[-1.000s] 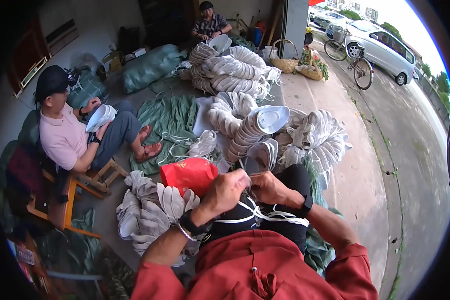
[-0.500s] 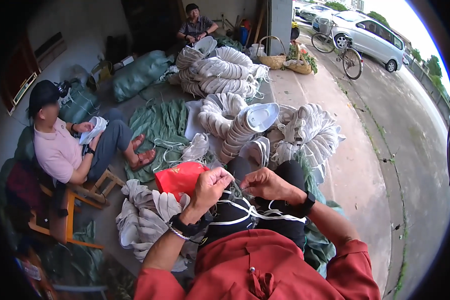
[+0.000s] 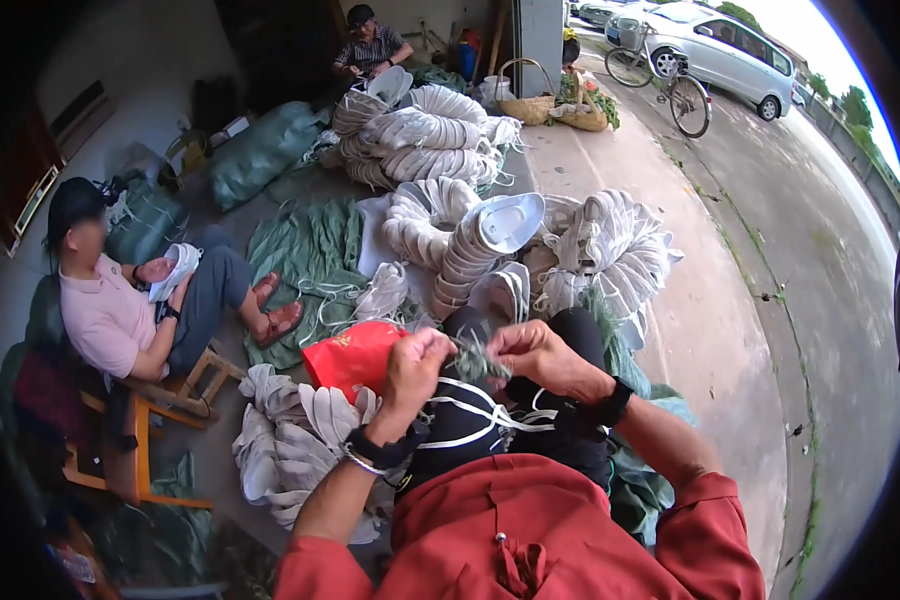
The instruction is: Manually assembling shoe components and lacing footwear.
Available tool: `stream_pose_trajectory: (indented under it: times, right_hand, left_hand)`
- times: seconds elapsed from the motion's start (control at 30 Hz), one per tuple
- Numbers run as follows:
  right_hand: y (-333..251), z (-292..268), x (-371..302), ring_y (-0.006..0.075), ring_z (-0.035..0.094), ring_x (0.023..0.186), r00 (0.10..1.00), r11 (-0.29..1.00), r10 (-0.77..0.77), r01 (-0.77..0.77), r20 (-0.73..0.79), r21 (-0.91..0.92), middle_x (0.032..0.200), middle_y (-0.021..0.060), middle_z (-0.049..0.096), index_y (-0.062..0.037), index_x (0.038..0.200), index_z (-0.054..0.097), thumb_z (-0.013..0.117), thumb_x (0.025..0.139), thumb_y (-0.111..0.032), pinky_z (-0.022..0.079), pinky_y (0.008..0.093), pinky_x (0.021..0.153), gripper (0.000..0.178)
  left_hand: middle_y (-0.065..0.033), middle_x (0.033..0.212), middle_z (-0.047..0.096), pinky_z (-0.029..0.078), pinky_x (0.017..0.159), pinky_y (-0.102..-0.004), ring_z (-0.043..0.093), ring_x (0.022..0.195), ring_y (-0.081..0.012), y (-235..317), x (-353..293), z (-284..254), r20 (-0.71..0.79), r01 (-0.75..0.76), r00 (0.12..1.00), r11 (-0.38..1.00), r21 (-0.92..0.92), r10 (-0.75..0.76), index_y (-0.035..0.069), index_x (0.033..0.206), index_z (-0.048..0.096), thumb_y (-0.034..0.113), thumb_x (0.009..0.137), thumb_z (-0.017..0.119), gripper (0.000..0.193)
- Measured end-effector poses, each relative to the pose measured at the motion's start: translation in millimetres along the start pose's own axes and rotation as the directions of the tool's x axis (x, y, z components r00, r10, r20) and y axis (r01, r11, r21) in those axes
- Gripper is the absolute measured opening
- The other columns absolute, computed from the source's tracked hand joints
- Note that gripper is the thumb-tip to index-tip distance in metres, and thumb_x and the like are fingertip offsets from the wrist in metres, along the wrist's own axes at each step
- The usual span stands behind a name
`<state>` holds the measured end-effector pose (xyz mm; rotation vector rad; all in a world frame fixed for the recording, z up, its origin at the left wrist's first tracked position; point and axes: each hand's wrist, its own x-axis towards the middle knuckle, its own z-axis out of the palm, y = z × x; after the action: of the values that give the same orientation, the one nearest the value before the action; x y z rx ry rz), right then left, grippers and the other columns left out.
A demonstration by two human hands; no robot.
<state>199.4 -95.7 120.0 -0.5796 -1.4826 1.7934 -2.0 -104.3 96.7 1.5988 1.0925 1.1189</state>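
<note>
My left hand (image 3: 417,362) and my right hand (image 3: 536,355) are raised over my lap, both pinching a small greyish piece (image 3: 474,358) between their fingertips. White straps (image 3: 475,412) trail from it across my dark trousers. A red bag (image 3: 353,356) lies just left of my left hand. A bundle of white pieces (image 3: 292,447) sits by my left knee. Tall curved stacks of white shell-shaped pieces (image 3: 470,245) rise right in front of my knees.
A seated person in a pink shirt (image 3: 120,310) works on a wooden stool at left. Another person (image 3: 366,48) sits at the far back. Green sacks (image 3: 270,150), baskets (image 3: 530,103), a bicycle (image 3: 670,82) and a parked car (image 3: 715,45) lie beyond.
My hands have drawn closer together and a little lower over my lap, still working the same small piece. My view has tilted down slightly.
</note>
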Motion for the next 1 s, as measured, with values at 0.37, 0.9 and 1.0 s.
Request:
stream_pose_trajectory:
  times: [0.37,0.9,1.0]
  right_hand:
    - [4.7,-13.1,-17.8,0.0030,0.049,0.057,0.980,0.995,0.025,-0.005,-0.199,0.100,0.066,-0.0036,0.057,-0.0008,0.080,0.060,0.056,0.082,-0.004,0.040,0.0200,0.051,0.005]
    - [61.2,-65.9,-125.5,0.0075,0.051,0.054,0.993,0.980,-0.101,0.110,0.066,-0.167,0.058,0.0019,0.056,0.0012,0.072,0.060,0.058,0.069,-0.002,0.040,0.0242,0.049,0.005]
    - [24.1,-105.8,-184.8,0.0070,0.053,0.058,0.859,0.942,-0.182,0.292,-0.478,0.164,0.068,0.0001,0.058,-0.0003,0.083,0.061,0.058,0.075,-0.003,0.045,0.0212,0.054,0.008]
  left_hand:
    - [0.0025,0.056,0.051,0.034,0.045,-0.0203,0.046,0.050,-0.0052,-4.5,11.3,27.6,0.089,-0.155,0.987,0.947,0.280,0.135,-0.001,0.085,0.059,0.011,0.088,0.048,0.017]
    - [-0.0001,0.051,0.040,0.034,0.042,-0.0214,0.045,0.045,-0.0094,48.8,29.8,117.6,0.490,0.223,0.863,0.963,-0.154,-0.122,0.001,0.077,0.054,0.019,0.090,0.048,0.023]
    - [-0.0014,0.063,0.049,0.038,0.050,-0.0191,0.050,0.056,-0.0091,19.1,46.3,120.0,0.248,0.306,0.933,0.937,-0.168,-0.261,0.000,0.100,0.050,0.020,0.091,0.046,0.023]
